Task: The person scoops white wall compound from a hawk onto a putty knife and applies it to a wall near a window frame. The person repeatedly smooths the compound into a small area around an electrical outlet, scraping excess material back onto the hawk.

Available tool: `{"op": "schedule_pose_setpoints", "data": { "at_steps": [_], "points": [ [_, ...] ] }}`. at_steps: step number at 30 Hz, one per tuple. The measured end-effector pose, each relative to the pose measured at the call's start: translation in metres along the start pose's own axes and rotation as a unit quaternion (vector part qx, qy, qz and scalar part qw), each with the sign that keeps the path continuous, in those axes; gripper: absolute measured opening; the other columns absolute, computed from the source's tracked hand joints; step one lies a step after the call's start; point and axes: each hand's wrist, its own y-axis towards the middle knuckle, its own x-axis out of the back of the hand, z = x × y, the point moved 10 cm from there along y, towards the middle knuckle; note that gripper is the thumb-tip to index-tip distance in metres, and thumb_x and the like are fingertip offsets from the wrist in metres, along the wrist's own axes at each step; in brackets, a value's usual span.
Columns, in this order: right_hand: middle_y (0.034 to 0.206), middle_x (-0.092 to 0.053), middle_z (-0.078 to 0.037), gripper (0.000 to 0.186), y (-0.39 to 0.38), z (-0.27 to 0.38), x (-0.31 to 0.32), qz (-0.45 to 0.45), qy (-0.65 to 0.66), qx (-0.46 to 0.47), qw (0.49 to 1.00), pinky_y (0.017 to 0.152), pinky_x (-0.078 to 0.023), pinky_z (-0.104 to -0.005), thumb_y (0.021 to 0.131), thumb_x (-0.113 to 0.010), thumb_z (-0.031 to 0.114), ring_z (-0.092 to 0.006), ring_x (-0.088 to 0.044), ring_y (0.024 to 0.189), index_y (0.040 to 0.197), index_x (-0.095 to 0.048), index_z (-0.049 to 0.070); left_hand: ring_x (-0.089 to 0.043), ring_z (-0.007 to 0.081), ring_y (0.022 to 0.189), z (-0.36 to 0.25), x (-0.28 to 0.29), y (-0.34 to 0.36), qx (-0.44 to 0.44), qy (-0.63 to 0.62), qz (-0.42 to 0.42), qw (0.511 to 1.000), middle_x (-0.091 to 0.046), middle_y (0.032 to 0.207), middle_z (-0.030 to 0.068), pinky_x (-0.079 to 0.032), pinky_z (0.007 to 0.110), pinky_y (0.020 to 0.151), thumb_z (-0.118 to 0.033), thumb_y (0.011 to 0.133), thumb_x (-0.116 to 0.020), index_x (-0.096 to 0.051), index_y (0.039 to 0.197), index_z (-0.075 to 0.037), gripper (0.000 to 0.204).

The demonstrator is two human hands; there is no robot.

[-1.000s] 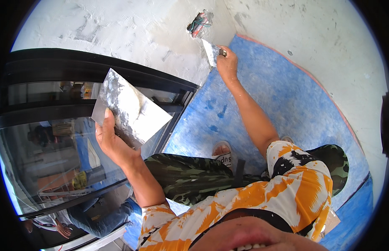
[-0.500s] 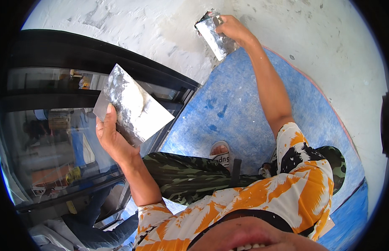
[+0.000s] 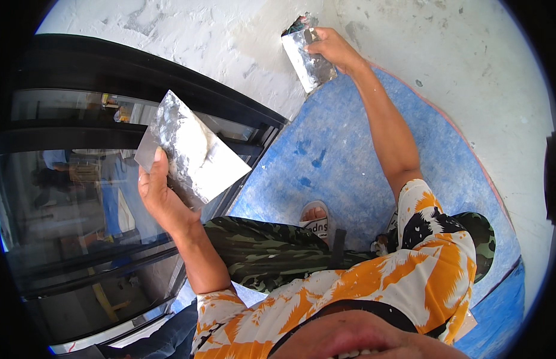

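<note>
My left hand [image 3: 166, 191] is closed on a square metal plate [image 3: 218, 173] bearing a mound of white paste [image 3: 192, 139], held out beside the dark window frame. My right hand [image 3: 335, 51] grips a wide metal scraper [image 3: 304, 67] at the top, its blade flat over the lower part of a ragged hole [image 3: 301, 24] in the white wall [image 3: 212, 42]. Some reddish and dark material shows in the hole above the blade.
A black-framed glass window [image 3: 56, 191] fills the left. A blue sheet [image 3: 278, 173] covers the ground under my sandaled foot [image 3: 316, 215]. A pale surface [image 3: 481, 78] curves round the right. Another person's jeans-clad leg [image 3: 164, 335] shows at the lower left.
My right hand and scraper have moved up and right onto the hole, then slightly down. My left hand has risen slightly. The other person has moved lower, mostly out of view.
</note>
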Motion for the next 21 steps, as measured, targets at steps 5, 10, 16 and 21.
{"op": "schedule_pose_setpoints", "data": {
  "at_steps": [5,10,16,21],
  "points": [
    [0.095,-0.068,-0.009,0.041,0.001,-0.014,0.010,-0.022,0.104,-0.041,0.994,0.080,-0.052,-0.0327,0.083,-0.062,0.001,-0.0170,-0.064,0.084,0.123,-0.056,-0.007,-0.068,0.0181,0.084,0.000,-0.008,0.001,0.005,-0.003,0.026,1.000,-0.067,0.103,0.0110,-0.055,0.029,0.074,-0.014,0.092,-0.059,-0.059,0.116,0.005,0.030],
    [0.104,-0.068,-0.011,0.040,-0.068,0.032,-0.002,-0.028,0.128,-0.036,0.991,0.086,-0.051,-0.0325,0.086,-0.065,0.007,-0.0147,-0.063,0.096,0.123,-0.057,-0.005,-0.070,0.0223,0.089,0.035,-0.018,-0.002,0.130,-0.110,0.014,0.985,-0.067,0.107,0.0142,-0.058,0.033,0.079,-0.016,0.096,-0.054,-0.057,0.117,0.005,0.030],
    [0.107,-0.067,-0.011,0.032,-0.199,0.158,-0.084,0.024,-0.097,0.419,0.903,0.086,-0.050,-0.0362,0.087,-0.060,0.000,-0.0275,-0.062,0.102,0.116,-0.068,0.009,-0.070,0.0216,0.088,0.095,-0.066,-0.032,0.369,-0.278,0.087,0.882,-0.069,0.105,0.0142,-0.060,0.031,0.073,-0.011,0.096,-0.051,-0.059,0.114,0.005,0.026],
    [0.101,-0.067,-0.014,0.038,-0.170,0.120,-0.076,0.000,-0.281,0.326,0.903,0.079,-0.052,-0.0351,0.084,-0.056,-0.005,-0.0289,-0.062,0.090,0.116,-0.068,0.012,-0.067,0.0197,0.072,0.071,-0.062,-0.011,0.342,-0.383,0.084,0.854,-0.070,0.097,0.0148,-0.058,0.029,0.062,-0.009,0.097,-0.051,-0.060,0.109,0.006,0.021]
  ]
}}
